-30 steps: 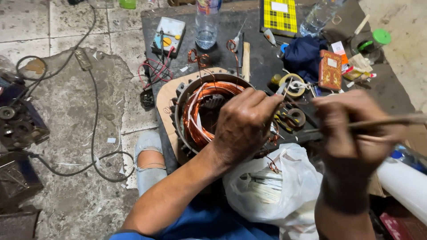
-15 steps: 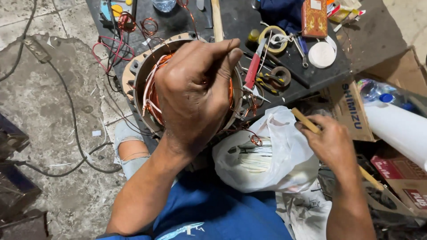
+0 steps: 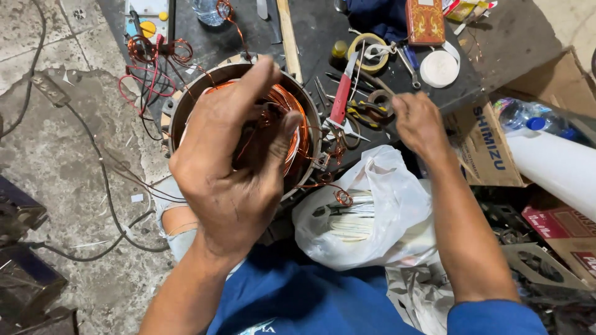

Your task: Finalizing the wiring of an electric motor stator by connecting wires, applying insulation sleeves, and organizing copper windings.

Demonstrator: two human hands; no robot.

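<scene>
The left hand (image 3: 233, 167) hovers over the round motor shell (image 3: 186, 105), fingers pinching copper wire (image 3: 292, 108) from the coil inside; a hard tug could kink or snap it. The right hand (image 3: 419, 124) reaches among pliers (image 3: 366, 111) on the bench, fingers curled; what they grip I cannot tell.

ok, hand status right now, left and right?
Left hand: fingers curled into the round motor shell, on the copper wire.
Right hand: over the tools on the bench; whether it holds anything cannot be told.
</scene>
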